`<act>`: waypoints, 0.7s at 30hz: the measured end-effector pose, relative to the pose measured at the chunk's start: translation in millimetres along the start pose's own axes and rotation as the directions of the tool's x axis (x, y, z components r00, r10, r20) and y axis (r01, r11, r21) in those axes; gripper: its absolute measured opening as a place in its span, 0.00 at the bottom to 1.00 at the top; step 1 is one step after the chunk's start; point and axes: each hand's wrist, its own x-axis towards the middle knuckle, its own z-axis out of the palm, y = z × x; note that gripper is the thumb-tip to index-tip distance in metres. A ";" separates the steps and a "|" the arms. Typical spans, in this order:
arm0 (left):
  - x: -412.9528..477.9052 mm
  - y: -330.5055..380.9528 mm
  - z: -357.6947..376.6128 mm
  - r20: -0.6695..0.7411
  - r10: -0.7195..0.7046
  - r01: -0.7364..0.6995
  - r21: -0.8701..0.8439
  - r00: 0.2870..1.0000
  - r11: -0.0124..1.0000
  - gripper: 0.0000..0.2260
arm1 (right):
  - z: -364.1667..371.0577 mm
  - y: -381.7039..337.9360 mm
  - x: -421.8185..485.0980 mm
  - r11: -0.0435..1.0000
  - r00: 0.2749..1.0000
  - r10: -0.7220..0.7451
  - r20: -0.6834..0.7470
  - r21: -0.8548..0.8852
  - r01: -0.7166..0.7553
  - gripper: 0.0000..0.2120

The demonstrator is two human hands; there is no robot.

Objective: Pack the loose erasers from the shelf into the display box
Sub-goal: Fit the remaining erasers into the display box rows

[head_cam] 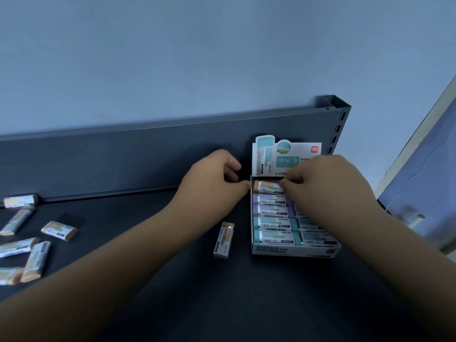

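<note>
Right hand [320, 178] is pinching the right end of an orange eraser [267, 186] lying in the back row of the display box [293, 251]. Left hand [214, 178], fingers curled, is touching its thumb tip to the eraser's other end. One loose eraser [224, 239] is lying just left of the box and further erasers [59, 230] are lying well to its left.

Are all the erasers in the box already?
No, one orange eraser lies on the shelf beside the display box, and other erasers lie scattered farther left.

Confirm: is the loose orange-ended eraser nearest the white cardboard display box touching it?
Apart. Head view shows bare dark shelf between the orange-ended eraser and the white cardboard display box.
</note>
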 end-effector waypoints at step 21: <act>-52.8 -9.1 -11.1 0.326 -0.159 0.022 0.387 0.932 0.922 0.05 | 2.8 12.8 7.1 0.945 0.945 -0.327 -0.008 -0.008 0.327 0.08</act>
